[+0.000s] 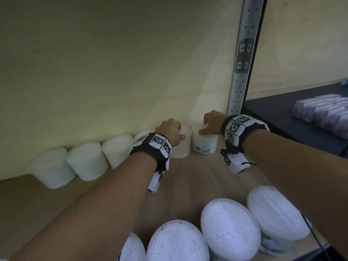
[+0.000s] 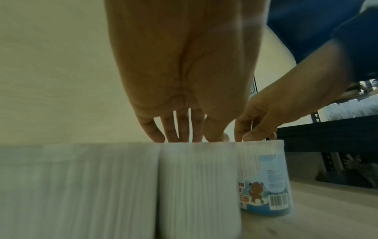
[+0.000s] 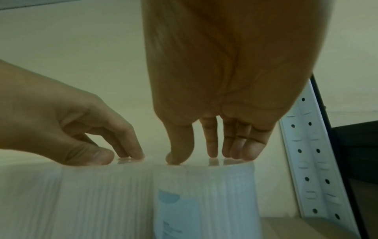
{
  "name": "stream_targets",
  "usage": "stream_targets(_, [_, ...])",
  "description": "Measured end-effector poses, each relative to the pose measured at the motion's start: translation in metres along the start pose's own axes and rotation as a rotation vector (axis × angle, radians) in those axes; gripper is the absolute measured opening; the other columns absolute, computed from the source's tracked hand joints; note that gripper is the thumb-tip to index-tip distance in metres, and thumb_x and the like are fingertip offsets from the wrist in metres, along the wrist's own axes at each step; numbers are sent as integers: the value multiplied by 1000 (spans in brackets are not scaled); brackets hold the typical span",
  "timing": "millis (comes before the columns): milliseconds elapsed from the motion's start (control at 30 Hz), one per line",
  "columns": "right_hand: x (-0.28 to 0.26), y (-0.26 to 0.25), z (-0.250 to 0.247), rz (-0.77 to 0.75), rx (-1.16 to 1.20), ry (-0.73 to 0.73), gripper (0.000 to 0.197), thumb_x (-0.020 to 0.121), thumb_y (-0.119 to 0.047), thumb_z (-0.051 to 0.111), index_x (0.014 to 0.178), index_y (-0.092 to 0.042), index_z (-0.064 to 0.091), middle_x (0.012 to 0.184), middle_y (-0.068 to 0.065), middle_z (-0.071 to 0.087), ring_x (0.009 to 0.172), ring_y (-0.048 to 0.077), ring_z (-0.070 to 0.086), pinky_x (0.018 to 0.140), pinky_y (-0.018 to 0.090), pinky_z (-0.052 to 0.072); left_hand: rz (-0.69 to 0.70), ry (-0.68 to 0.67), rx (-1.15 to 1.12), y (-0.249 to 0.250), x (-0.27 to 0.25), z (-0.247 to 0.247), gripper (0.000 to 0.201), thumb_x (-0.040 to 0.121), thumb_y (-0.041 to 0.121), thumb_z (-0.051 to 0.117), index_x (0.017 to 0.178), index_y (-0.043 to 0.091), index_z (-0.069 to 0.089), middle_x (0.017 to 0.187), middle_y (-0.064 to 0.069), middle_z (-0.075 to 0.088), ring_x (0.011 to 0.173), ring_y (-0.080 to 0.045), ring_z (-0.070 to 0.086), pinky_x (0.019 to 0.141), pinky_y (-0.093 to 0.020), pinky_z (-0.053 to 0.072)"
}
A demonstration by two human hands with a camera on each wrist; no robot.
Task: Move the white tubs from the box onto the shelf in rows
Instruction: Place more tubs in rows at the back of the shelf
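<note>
Head view, with both wrist views. Two hands reach forward to the right end of a row of tubs standing upright on the shelf (image 1: 197, 178), hard against its back panel (image 1: 113, 63).

The left hand (image 1: 170, 131) sits on top of the fifth tub (image 1: 181, 146), fingers bent down over its lid; the left-wrist view shows the fingertips (image 2: 157, 137) touching the lid edge, not wrapped round the wall. The right hand (image 1: 212, 123) rests on the sixth tub (image 1: 204, 142), the last in the row, with fingers spread and tips planted on the lid (right-wrist view, fingertips (image 3: 251, 153)). Neither hand encloses a tub.

Governing relation: both tubs lie directly under the hands, long axes vertical, side by side and touching or nearly so; the sixth tub stands just beside the perforated post (image 1: 241, 72). The right hand is nearer the row's free end.

Count: six tubs in the back row, the fourth largely hidden by the left wrist. Four more tubs (image 1: 229, 221) show lids-up at the lower frame edge, close to the camera; whether these sit in the box cannot be told. A second row is not yet begun.
</note>
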State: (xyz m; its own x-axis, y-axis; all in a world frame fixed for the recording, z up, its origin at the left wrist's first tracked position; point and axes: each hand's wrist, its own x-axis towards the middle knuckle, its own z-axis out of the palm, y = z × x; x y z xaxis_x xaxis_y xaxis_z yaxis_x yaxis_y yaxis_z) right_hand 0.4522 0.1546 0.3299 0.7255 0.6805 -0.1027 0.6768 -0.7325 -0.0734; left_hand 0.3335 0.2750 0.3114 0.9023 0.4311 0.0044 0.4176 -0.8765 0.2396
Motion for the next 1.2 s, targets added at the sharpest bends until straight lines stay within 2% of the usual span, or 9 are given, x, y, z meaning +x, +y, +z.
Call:
stream_targets(267, [-7, 4, -8, -142, 40, -31, 48, 91, -22, 60, 137, -14, 48, 137, 7, 51, 124, 25, 51, 103, 32, 41, -7, 11, -30, -1, -1, 2, 46, 92, 33, 58, 131, 10, 52, 135, -10, 47, 128, -29, 45, 108, -44, 39])
stream_targets(333, [-7, 6, -8, -124, 109, 22, 49, 91, -26, 59, 137, -13, 46, 136, 8, 52, 123, 25, 52, 102, 33, 42, -3, 12, -34, -2, -1, 2, 46, 92, 33, 58, 131, 10, 52, 135, -10, 47, 128, -29, 45, 108, -44, 39])
stream_targets(400, [-7, 7, -6, -80, 118, 50, 53, 91, -37, 58, 137, -13, 45, 136, 11, 49, 122, 27, 51, 101, 35, 42, -2, 10, -33, -2, -1, 1, 46, 92, 34, 58, 131, 10, 52, 136, -11, 47, 127, -29, 45, 108, -44, 39])
stream_targets(533, [-8, 6, -3, -21, -2, -9, 61, 90, -51, 53, 136, -11, 47, 138, 12, 44, 127, 30, 45, 103, 37, 38, -4, 12, -38, -3, -1, 2, 45, 92, 34, 58, 131, 10, 52, 135, -11, 47, 127, -29, 45, 107, -45, 39])
stream_targets(667, [-7, 6, -5, -45, -14, -9, 61, 90, -48, 56, 135, -9, 48, 138, 12, 46, 126, 29, 48, 102, 36, 40, -6, 10, -45, -3, 0, 3, 45, 92, 34, 58, 130, 10, 52, 134, -11, 47, 126, -29, 45, 107, -45, 39])
stream_targets(867, [-10, 8, -15, -120, -28, -96, 52, 90, -32, 62, 137, -17, 49, 142, 6, 44, 128, 25, 46, 106, 35, 37, -30, 13, -74, -3, 1, 3, 43, 90, 33, 61, 127, 11, 55, 133, -10, 48, 125, -29, 47, 106, -44, 40])
stream_targets(933, [-9, 9, -18, -141, -24, -69, 50, 89, -29, 64, 136, -18, 51, 141, 6, 44, 130, 25, 45, 107, 35, 36, -34, 12, -69, -2, 1, 3, 43, 90, 33, 61, 127, 11, 55, 133, -10, 48, 124, -29, 48, 106, -44, 40])
stream_targets(1033, [-10, 8, -19, -105, 7, 22, 49, 88, -39, 63, 130, -15, 55, 134, 8, 50, 123, 26, 50, 103, 36, 41, -31, 15, -63, -2, 1, 3, 43, 91, 34, 60, 127, 12, 54, 133, -10, 47, 124, -30, 47, 106, -44, 40])
stream_targets(1200, [-11, 4, -9, -61, -10, -41, 60, 90, -46, 57, 136, -9, 47, 138, 9, 48, 126, 25, 48, 101, 32, 40, -24, 14, -51, -4, 1, 4, 43, 92, 34, 59, 128, 12, 53, 134, -11, 46, 125, -30, 46, 106, -44, 39])
